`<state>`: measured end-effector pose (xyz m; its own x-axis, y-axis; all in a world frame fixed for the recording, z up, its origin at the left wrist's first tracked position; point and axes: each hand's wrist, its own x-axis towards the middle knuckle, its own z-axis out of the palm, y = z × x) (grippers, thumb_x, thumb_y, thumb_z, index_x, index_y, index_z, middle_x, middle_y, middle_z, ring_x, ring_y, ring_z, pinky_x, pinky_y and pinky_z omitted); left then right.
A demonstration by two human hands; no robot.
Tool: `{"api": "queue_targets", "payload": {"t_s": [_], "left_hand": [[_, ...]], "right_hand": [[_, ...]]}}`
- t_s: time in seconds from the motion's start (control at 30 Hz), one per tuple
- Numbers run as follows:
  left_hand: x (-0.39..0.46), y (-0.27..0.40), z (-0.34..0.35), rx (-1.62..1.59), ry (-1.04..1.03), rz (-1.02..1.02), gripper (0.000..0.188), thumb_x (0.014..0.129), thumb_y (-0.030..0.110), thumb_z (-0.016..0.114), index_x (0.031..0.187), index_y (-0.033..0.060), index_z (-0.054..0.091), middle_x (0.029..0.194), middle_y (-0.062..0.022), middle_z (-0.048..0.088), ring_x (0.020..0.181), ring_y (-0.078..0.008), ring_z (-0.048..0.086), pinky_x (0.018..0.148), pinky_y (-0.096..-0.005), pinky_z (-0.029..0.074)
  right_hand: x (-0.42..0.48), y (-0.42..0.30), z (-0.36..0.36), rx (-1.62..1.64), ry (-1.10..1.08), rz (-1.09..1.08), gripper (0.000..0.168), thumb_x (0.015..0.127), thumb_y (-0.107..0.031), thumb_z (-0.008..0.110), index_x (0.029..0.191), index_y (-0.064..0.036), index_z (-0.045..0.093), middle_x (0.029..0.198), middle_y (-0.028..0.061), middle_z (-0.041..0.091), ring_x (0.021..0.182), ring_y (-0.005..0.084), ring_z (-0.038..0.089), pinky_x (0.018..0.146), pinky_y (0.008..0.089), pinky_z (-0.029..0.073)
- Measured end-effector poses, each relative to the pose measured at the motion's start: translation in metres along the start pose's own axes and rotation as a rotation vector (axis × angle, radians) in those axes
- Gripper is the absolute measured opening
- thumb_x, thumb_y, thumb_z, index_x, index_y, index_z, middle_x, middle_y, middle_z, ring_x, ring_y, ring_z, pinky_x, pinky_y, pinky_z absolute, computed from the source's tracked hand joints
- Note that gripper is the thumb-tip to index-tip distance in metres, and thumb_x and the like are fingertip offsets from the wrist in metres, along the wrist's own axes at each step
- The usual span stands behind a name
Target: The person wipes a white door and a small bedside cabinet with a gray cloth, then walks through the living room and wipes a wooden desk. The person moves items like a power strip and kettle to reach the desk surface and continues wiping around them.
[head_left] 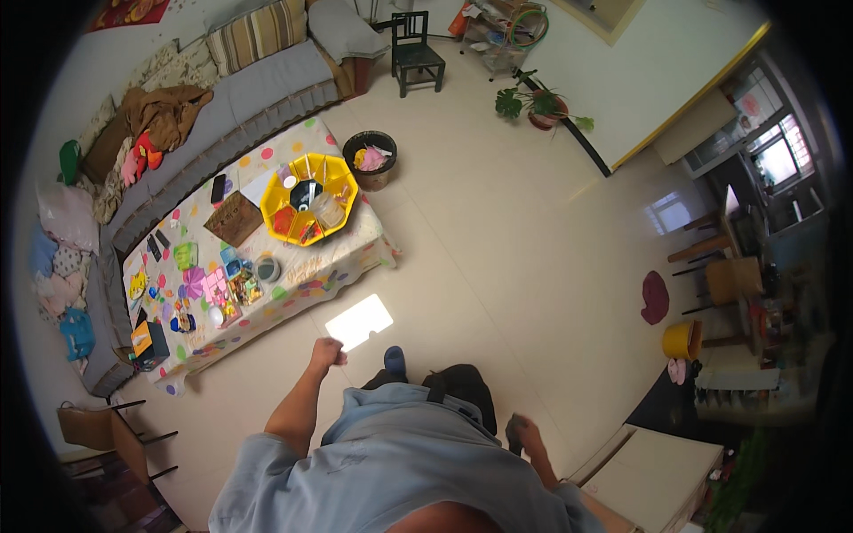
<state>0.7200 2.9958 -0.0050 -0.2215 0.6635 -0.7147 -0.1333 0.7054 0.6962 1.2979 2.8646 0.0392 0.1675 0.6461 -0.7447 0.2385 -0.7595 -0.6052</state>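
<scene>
My left hand [328, 353] hangs in front of me, its fingers curled and nothing visible in them. Just beyond it, a bright white patch [360, 322] on the tiled floor looks like reflected light. My right hand [530, 434] is low at my side, closed around a dark object [514, 434] too blurred to name. Ahead to the left stands a long table [266, 320] under a polka-dot cloth. On it are a yellow sectioned snack tray [271, 230], a brown board [234, 220], a round jar [266, 268] and small toys [214, 288].
A waste bin [370, 178] stands at the table's far end, and a sofa [266, 83] runs behind it. Farther off are a dark wooden chair [418, 58] and a potted plant [548, 110]. On my right are a yellow bucket [681, 340] and a pale cabinet [650, 476].
</scene>
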Motion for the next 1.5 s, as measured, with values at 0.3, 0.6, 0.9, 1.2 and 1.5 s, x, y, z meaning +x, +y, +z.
{"api": "queue_targets", "payload": {"t_s": [0.3,0.6,0.9,1.2,1.5], "left_hand": [[0.124,0.209,0.094,-0.329,-0.026,0.067,0.010,0.088,0.008,0.054,0.089,-0.0008,0.058,0.079,-0.0131,0.065,0.067,-0.0227,0.066,0.062,-0.0323,0.057],[0.219,0.368,0.123,-0.456,0.120,0.174,0.008,0.088,0.007,0.051,0.086,0.0015,0.057,0.078,-0.0099,0.063,0.068,-0.0216,0.064,0.065,-0.0320,0.055],[0.379,0.481,0.096,-0.482,0.271,0.218,0.013,0.083,-0.004,0.050,0.094,-0.0001,0.055,0.081,-0.0099,0.063,0.067,-0.0193,0.062,0.060,-0.0313,0.054],[0.499,0.514,0.071,-0.412,0.286,0.109,0.031,0.080,0.001,0.053,0.111,-0.0053,0.052,0.090,-0.0158,0.063,0.073,-0.0261,0.065,0.062,-0.0344,0.056],[0.540,0.514,0.063,-0.230,0.337,0.058,0.020,0.084,0.019,0.056,0.093,0.0009,0.059,0.072,-0.0050,0.058,0.057,-0.0164,0.059,0.047,-0.0281,0.049]], "right_hand": [[0.087,-0.083,-0.034,-0.195,-0.112,0.200,0.042,0.081,-0.013,0.056,0.121,0.000,0.055,0.112,0.0127,0.061,0.101,0.0231,0.059,0.086,0.0331,0.048],[0.331,-0.375,-0.163,-0.246,0.103,-0.294,0.047,0.079,-0.004,0.056,0.126,-0.004,0.051,0.108,0.0116,0.060,0.095,0.0193,0.058,0.080,0.0308,0.048],[0.387,-0.585,-0.116,-0.403,0.053,-0.290,0.052,0.081,-0.005,0.056,0.132,-0.003,0.045,0.115,0.0105,0.055,0.100,0.0177,0.054,0.086,0.0287,0.045],[0.362,-0.540,-0.068,-0.299,-0.020,0.136,0.055,0.074,-0.004,0.058,0.128,-0.002,0.049,0.111,0.0120,0.060,0.098,0.0211,0.059,0.085,0.0315,0.048],[0.387,-0.636,-0.040,-0.196,0.045,0.161,0.054,0.077,-0.003,0.062,0.128,-0.002,0.048,0.113,0.0120,0.059,0.098,0.0206,0.058,0.083,0.0318,0.048]]}}
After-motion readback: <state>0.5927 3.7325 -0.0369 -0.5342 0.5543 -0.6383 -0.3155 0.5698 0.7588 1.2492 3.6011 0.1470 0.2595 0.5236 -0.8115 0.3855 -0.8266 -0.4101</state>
